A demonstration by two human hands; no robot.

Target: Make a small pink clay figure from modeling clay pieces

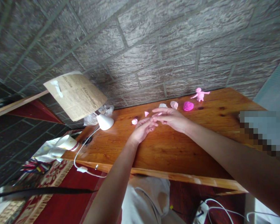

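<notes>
My left hand (pixel 142 129) and my right hand (pixel 170 118) meet over the wooden table (pixel 158 149), fingers stretched and overlapping. A small strip of pink clay (pixel 160 114) shows between the fingers, apparently being rolled. Small pink clay bits lie just beyond: a little ball (pixel 134 121), a cone (pixel 146 113) and two pale pieces (pixel 174 105). A bright pink lump (pixel 188 106) and a pink clay figure (pixel 200 94) stand farther back near the wall.
A white table lamp (pixel 105 121) with a newspaper-print shade (pixel 76 95) stands at the table's left end, its cord (pixel 81 155) hanging over the front edge. A crumpled plastic bag (pixel 93 116) lies behind it. The stone-pattern wall (pixel 154 46) backs the table.
</notes>
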